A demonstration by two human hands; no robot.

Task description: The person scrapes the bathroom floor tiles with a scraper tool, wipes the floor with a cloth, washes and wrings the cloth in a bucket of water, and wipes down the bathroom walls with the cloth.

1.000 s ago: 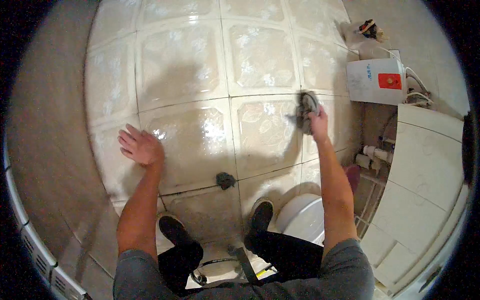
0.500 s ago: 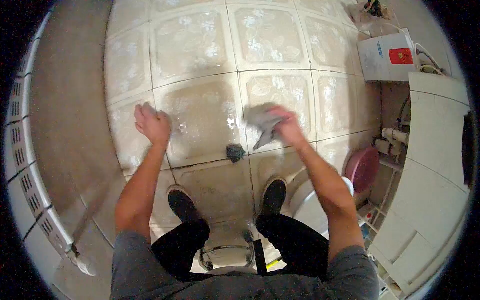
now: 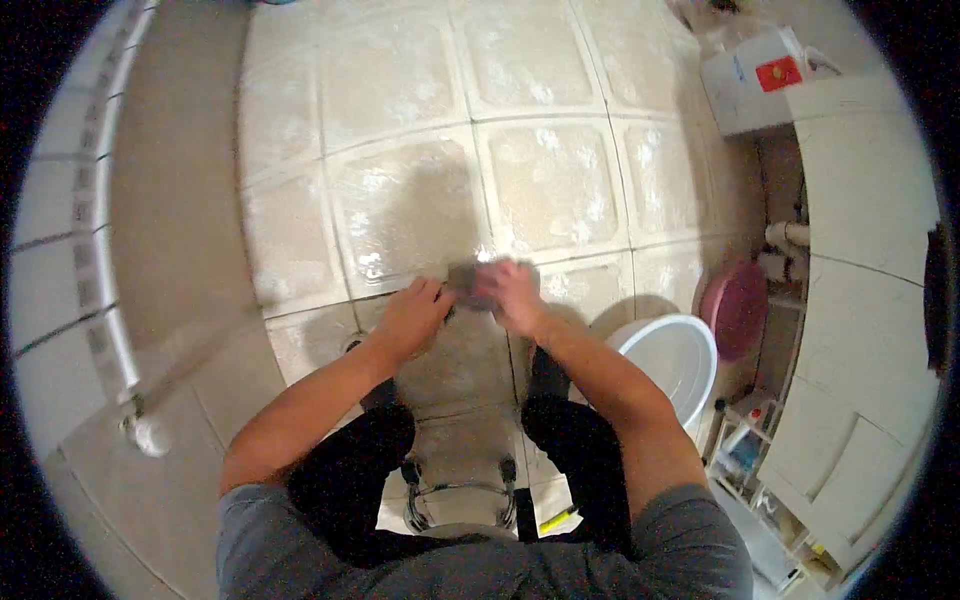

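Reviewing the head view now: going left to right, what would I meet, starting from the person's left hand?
Left hand → right hand → white basin → pink basin → pale tiled surface.

White basin (image 3: 664, 358): smooth plastic look
Floor tiles (image 3: 405, 190), left of basin: glossy, wet sheen
Cloth (image 3: 463, 280), left of basin: matt fabric, blurred
Pink tub (image 3: 736, 312), right of basin: plastic look
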